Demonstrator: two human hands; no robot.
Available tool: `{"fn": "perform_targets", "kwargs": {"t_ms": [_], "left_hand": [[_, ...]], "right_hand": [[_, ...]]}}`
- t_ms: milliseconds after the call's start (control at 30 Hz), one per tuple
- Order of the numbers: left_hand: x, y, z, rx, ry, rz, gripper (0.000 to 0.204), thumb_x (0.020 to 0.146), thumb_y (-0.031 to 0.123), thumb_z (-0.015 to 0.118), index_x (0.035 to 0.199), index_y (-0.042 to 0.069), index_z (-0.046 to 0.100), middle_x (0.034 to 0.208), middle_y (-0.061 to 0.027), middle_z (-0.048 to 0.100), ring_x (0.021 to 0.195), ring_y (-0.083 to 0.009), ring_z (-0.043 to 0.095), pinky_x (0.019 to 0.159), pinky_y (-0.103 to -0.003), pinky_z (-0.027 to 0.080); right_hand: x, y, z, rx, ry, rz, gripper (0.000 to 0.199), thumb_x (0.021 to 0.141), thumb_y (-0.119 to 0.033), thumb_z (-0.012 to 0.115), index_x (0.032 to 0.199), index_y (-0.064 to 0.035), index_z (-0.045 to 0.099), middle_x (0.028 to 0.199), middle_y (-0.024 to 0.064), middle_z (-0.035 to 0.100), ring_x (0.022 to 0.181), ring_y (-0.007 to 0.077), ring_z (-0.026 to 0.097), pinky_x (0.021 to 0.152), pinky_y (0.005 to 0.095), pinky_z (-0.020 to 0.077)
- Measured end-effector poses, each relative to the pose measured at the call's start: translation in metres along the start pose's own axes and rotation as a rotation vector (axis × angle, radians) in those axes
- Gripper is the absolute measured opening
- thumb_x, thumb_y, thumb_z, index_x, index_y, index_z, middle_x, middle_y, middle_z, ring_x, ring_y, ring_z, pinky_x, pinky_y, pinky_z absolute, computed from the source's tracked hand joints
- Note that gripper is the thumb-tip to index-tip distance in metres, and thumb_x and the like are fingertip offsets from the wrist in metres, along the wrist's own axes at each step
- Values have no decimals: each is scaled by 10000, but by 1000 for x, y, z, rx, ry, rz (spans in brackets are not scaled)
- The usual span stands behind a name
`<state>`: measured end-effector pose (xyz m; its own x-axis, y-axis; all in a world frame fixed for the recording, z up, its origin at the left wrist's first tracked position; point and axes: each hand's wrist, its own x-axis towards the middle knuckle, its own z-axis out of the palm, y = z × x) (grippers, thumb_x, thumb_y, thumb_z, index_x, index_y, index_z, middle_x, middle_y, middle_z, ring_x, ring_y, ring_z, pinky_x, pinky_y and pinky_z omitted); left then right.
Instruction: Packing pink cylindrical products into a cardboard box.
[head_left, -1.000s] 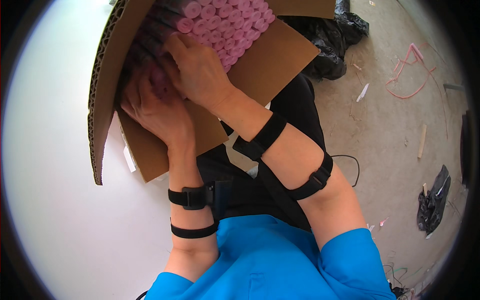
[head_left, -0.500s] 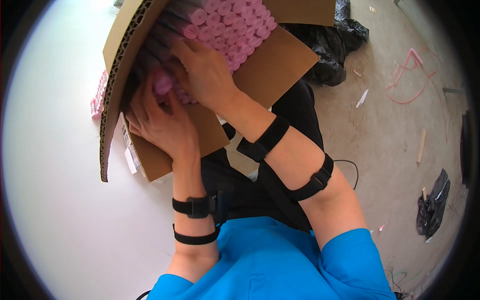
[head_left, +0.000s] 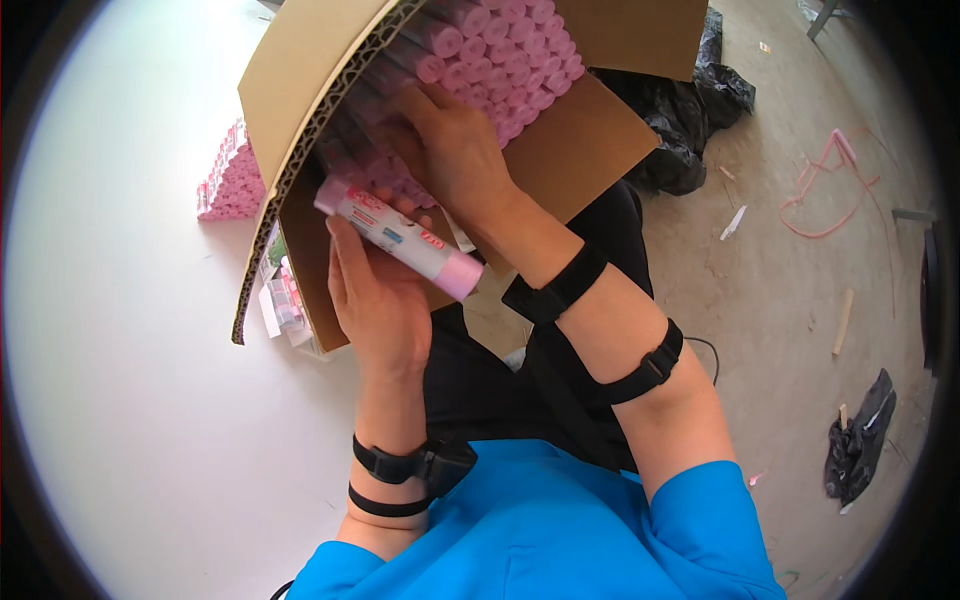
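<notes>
Left of the box (head_left: 590, 155), a pile of pink sticks (head_left: 235, 180) stands on the white table (head_left: 150, 350). At the box's near side, the left hand (head_left: 385, 295) holds one pink-and-white tube (head_left: 400, 235) slantwise, thumb on one side, fingers beyond. The right hand (head_left: 450, 145) reaches into the box, fingers bent, tips hidden; whether it grips anything cannot be told. Pink-ended rods (head_left: 510, 50) fill the box's far part. Right of the box, a black bag (head_left: 690, 150) lies on the floor (head_left: 770, 330).

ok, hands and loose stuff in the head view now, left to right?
Pink stack → left hand holding a tube → right hand → big black bag → small black bag.
</notes>
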<state>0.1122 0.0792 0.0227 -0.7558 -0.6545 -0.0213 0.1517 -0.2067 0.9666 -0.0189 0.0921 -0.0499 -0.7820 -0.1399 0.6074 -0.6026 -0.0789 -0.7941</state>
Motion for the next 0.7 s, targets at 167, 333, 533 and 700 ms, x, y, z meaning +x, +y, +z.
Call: {"fn": "perform_targets", "kwargs": {"t_ms": [167, 333, 533, 700], "left_hand": [[13, 8, -9, -454, -177, -273, 349, 1033, 253, 464, 1288, 15, 450, 1168, -121, 538, 1016, -216, 529, 899, -362, 466], [11, 18, 5, -547, -27, -393, 376, 1024, 175, 461, 1346, -1, 380, 1180, -149, 522, 1029, -216, 518, 922, -334, 480], [10, 20, -3, -518, -245, -468, 381, 1006, 150, 485, 1343, -22, 440, 1198, -137, 579, 1052, -214, 611, 845, -303, 554], [4, 27, 15, 120, 144, -181, 328, 990, 191, 533, 1256, 0, 517, 1090, -107, 626, 834, -171, 644, 735, -302, 565]], "right_hand": [[0, -2, -1, -4, 2, 28, 207, 768, -64, 715, 958, -80, 634, 820, 114, 639, 717, 323, 644, 583, 392, 514], [2, -2, -1, 2, 20, 9, 231, 764, -70, 719, 978, -76, 632, 830, 107, 647, 726, 321, 648, 587, 388, 518], [-3, 1, -2, -12, 33, 36, 258, 789, -103, 720, 1027, -95, 621, 855, 99, 656, 708, 320, 655, 569, 385, 523], [-2, 4, 2, -68, 37, -12, 232, 792, -144, 719, 998, -123, 616, 907, 87, 656, 710, 313, 656, 554, 388, 522]]}}
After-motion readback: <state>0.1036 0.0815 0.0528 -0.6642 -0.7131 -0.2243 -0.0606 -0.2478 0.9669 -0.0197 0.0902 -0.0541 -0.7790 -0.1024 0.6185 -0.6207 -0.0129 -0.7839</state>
